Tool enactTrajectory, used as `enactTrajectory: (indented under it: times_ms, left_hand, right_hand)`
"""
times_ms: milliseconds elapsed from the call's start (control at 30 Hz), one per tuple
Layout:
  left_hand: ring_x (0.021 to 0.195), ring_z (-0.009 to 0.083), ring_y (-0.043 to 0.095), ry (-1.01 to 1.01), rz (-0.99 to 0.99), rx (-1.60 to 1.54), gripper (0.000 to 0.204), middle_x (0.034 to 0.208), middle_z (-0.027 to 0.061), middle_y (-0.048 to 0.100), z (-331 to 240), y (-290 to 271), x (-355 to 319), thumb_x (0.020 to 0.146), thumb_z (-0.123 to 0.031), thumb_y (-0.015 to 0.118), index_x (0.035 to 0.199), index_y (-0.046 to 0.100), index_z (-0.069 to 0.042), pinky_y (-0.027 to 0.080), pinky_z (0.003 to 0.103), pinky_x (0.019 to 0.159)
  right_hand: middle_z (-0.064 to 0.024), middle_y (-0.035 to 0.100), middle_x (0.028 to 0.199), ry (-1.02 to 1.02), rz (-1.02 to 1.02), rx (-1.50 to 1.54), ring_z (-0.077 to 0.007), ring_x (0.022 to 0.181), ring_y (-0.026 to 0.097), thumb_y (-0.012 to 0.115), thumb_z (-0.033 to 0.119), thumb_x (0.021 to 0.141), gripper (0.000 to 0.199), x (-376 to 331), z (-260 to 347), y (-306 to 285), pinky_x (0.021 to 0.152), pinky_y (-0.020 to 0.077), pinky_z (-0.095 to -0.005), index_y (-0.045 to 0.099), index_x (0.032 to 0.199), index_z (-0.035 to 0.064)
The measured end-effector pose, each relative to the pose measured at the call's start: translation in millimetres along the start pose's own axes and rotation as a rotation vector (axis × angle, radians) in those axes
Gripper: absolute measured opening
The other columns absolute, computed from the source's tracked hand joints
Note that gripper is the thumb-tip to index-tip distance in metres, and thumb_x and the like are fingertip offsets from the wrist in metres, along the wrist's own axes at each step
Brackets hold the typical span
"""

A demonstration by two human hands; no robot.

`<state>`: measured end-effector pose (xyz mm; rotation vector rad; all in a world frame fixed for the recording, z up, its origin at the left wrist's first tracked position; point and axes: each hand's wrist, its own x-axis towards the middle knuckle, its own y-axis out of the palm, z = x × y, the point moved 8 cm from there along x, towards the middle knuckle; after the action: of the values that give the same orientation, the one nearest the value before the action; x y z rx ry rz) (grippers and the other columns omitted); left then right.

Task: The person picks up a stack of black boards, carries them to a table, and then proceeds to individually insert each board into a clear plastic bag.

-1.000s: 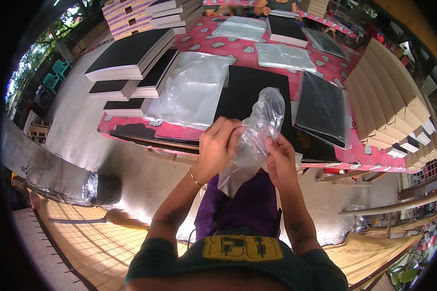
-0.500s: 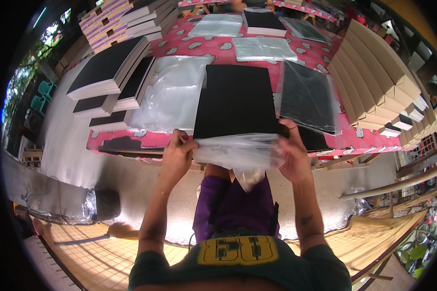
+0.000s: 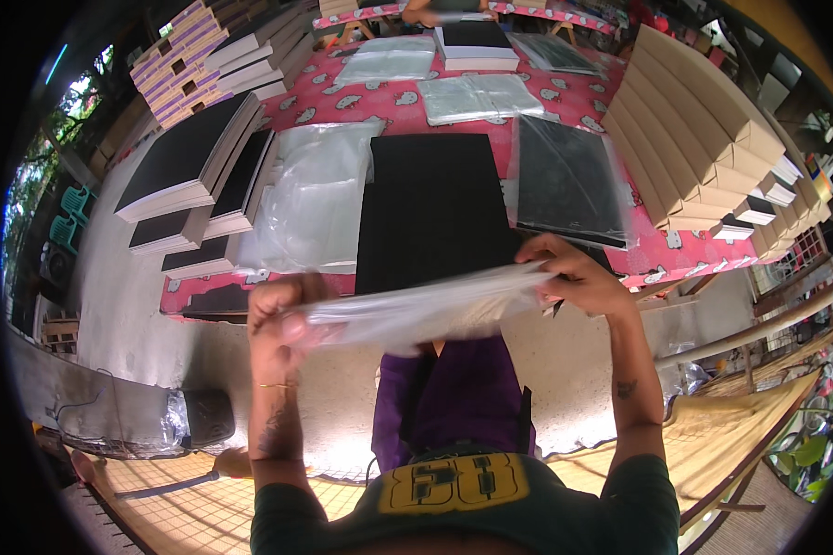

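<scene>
Between my two hands a clear plastic bag (image 3: 426, 307) is stretched sideways, just in front of the table's near edge. My left hand (image 3: 287, 310) is closed on one end of it, slightly blurred. The fingers of my right hand (image 3: 578, 276) pinch the other end. Directly behind the bag lies a flat black sheet (image 3: 430, 208); the bag hides its near edge, and its thickness does not show. To its left is a pile of clear plastic bags (image 3: 310, 203). On its right rests a black sheet in clear plastic (image 3: 565, 180).
Black-topped paper stacks (image 3: 185, 153) stand at the left, with a purple-striped carton pile (image 3: 180, 60) behind. Brown cardboard pieces (image 3: 685, 129) line the right. Farther back on the pink patterned tablecloth (image 3: 379, 100) are more bags (image 3: 479, 97) and a black-topped stack (image 3: 475, 46). A person's arm (image 3: 423, 11) shows beyond.
My hands have moved farther apart, the left one outward to the left, and the bag is now drawn out wider between them. The view has shifted slightly.
</scene>
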<state>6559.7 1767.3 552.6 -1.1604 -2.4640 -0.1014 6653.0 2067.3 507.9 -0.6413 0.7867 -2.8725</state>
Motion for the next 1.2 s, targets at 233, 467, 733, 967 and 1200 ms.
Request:
enactTrajectory:
  times_ms: [233, 467, 733, 967, 1200]
  left_hand:
    - [0.059, 0.0157, 0.055, -0.001, -0.075, -0.158, 0.022, 0.076, 0.0044, 0.062, 22.1, 16.9, -5.4, 0.090, -0.023, 0.063, 0.092, 0.063, -0.002, 0.048, 0.032, 0.059]
    - [0.065, 0.0127, 0.060, -0.432, 0.516, -0.047, 0.024, 0.069, 0.0044, 0.062, 87.6, 49.7, -34.9, 0.091, -0.025, 0.062, 0.092, 0.067, -0.002, 0.049, 0.025, 0.065]
    - [0.073, 0.0140, 0.063, -0.559, 0.160, -0.277, 0.009, 0.086, 0.0089, 0.067, 104.5, 8.7, -77.0, 0.085, -0.006, 0.063, 0.084, 0.057, 0.001, 0.051, 0.028, 0.068]
    - [0.055, 0.0073, 0.053, -0.421, -0.670, -0.015, 0.023, 0.073, 0.0059, 0.062, 128.1, -2.2, -97.8, 0.082, 0.002, 0.053, 0.104, 0.056, -0.003, 0.041, 0.020, 0.047]
    - [0.054, 0.0041, 0.050, -0.413, -0.623, 0.300, 0.040, 0.064, 0.0021, 0.056, 135.2, -4.1, -86.1, 0.090, -0.004, 0.047, 0.129, 0.053, 0.002, 0.041, 0.021, 0.046]
  right_hand:
    - [-0.0139, 0.064, 0.103, 0.473, 0.619, 0.311, -0.0241, 0.089, 0.063, 0.065, 0.021, 0.088, 0.025, -35.3, -7.8, 63.6, 0.080, 0.0498, -0.0369, 0.062, 0.104, 0.0019]
    - [-0.0123, 0.066, 0.094, 0.409, -0.398, 1.322, -0.0223, 0.088, 0.064, 0.061, 0.030, 0.091, 0.032, -29.7, -25.6, 29.2, 0.074, 0.0532, -0.0361, 0.062, 0.095, -0.0009]
    - [-0.0029, 0.061, 0.084, 0.445, -0.053, 1.107, -0.0104, 0.076, 0.055, 0.069, 0.025, 0.082, 0.047, -88.7, -64.4, 63.7, 0.068, 0.0431, -0.0241, 0.056, 0.119, -0.0015]
    - [-0.0010, 0.051, 0.073, 0.578, -0.648, 0.290, -0.0076, 0.063, 0.047, 0.056, -0.002, 0.081, 0.023, -106.2, -67.8, 86.4, 0.055, 0.0398, -0.0235, 0.056, 0.104, 0.0027]
    - [-0.0038, 0.054, 0.071, 0.627, -0.654, 0.094, -0.0051, 0.058, 0.046, 0.051, 0.006, 0.091, 0.048, -84.1, -66.4, 88.8, 0.053, 0.0417, -0.0222, 0.045, 0.139, 0.0083]
